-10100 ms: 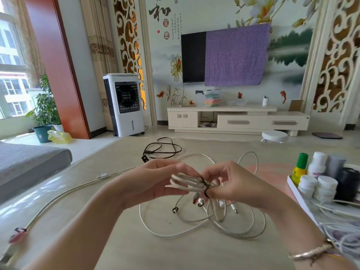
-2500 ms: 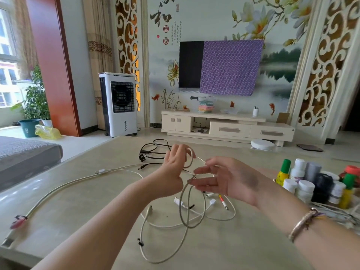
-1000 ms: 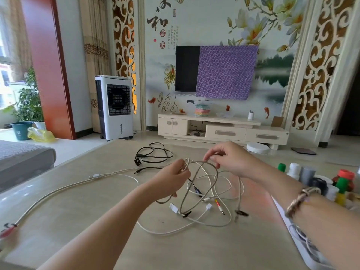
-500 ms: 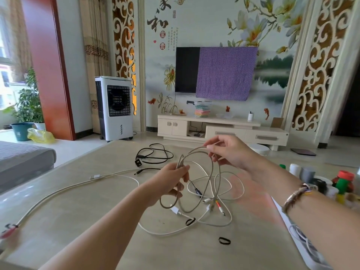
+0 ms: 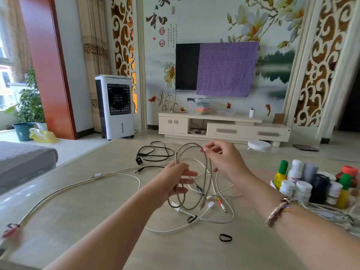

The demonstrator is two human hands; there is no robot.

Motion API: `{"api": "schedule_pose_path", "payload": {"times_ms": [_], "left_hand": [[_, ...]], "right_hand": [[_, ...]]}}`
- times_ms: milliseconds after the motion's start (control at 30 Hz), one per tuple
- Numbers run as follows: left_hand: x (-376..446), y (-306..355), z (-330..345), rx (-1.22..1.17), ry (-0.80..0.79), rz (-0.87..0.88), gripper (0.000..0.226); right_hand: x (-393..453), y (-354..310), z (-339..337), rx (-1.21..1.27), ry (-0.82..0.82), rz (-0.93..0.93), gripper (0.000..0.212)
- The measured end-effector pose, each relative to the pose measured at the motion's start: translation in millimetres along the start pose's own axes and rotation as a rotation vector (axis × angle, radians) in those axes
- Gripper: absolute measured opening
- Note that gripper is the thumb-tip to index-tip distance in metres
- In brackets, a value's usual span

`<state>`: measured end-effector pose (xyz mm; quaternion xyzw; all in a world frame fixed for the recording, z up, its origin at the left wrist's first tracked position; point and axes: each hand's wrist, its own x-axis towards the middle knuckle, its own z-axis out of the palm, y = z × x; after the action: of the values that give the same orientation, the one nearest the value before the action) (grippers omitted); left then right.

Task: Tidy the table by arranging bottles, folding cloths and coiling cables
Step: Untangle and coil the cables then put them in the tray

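Since a moment ago the right hand [image 5: 224, 162] has raised another loop of the grey braided cable [image 5: 194, 178]; the left hand [image 5: 173, 182] grips the coil above the bench [image 5: 78, 211], right grip pinching at one o'clock, coiling half done

Home living room. Straight beyond the hands, a wall-mounted TV [image 5: 187, 66] half covered by a purple cloth [image 5: 226, 69], hung on a painted mural wall with flowers and calligraphy. Under it a low cream TV cabinet [image 5: 224, 129] with drawers. Far left of the hands, a white standing air cooler [image 5: 115, 106], a red pillar [image 5: 46, 65], curtains, a potted plant [image 5: 29, 102] by a window, and a grey sofa edge [image 5: 23, 160]. Carved scroll screens [image 5: 319, 61] stand far right. A white robot vacuum [image 5: 259, 145] sits on the floor just past the right hand [image 5: 224, 162]. Glossy beige table [image 5: 78, 201] under both hands.
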<state>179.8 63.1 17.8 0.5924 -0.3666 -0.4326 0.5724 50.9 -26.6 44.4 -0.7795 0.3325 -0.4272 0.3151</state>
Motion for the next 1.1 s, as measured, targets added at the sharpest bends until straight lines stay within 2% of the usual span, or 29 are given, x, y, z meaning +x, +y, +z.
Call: {"api": "schedule_pose_path", "payload": {"times_ms": [100,233,300,367,500,667,700,800,867,967,1100], "left_hand": [[-0.2,-0.1,5.4,-0.037,-0.091,0.020,0.014],[-3.3,-2.9,3.8,0.098,-0.209,0.116,0.053],[-2.7,-5.9,2.4,0.188,-0.198,0.142,0.062],[0.3,-8.5,1.8,0.216,-0.149,0.137,0.053],[4.3,-12.0,1.6,0.350,-0.119,0.139,0.018],[6.5,-11.9,3.0,0.475,-0.087,0.170,0.039],[6.7,-12.8,2.5,0.463,-0.077,0.162,0.040],[4.6,-16.1,2.8,0.364,-0.070,0.104,0.038],[3.3,-15.6,5.7,0.308,-0.037,0.087,0.031],[2.3,-12.5,13.5,0.276,0.007,0.111,0.020],[-3.4,-5.3,16.1,0.225,-0.019,0.117,0.020]], "right_hand": [[1.2,2.2,3.2,-0.143,0.082,-0.070,0.013],[3.0,4.1,3.8,-0.092,-0.101,0.017,0.016],[3.4,2.0,-0.2,0.003,-0.202,0.053,0.018],[3.2,-0.6,-3.8,0.040,-0.265,0.034,0.014],[-1.8,-6.8,-5.1,0.009,-0.327,-0.033,0.012],[-13.5,-2.6,-14.4,-0.062,-0.307,0.103,0.010],[-20.0,1.5,-19.2,-0.116,-0.378,0.113,0.008],[-46.8,14.2,-33.4,-0.353,-0.720,0.091,0.005],[-62.1,19.5,-39.2,-0.502,-0.821,0.077,0.008],[-77.7,25.2,-43.1,-0.629,-0.866,0.051,0.016],[-90.7,32.7,-40.7,-0.690,-0.816,-0.088,0.007]]}}
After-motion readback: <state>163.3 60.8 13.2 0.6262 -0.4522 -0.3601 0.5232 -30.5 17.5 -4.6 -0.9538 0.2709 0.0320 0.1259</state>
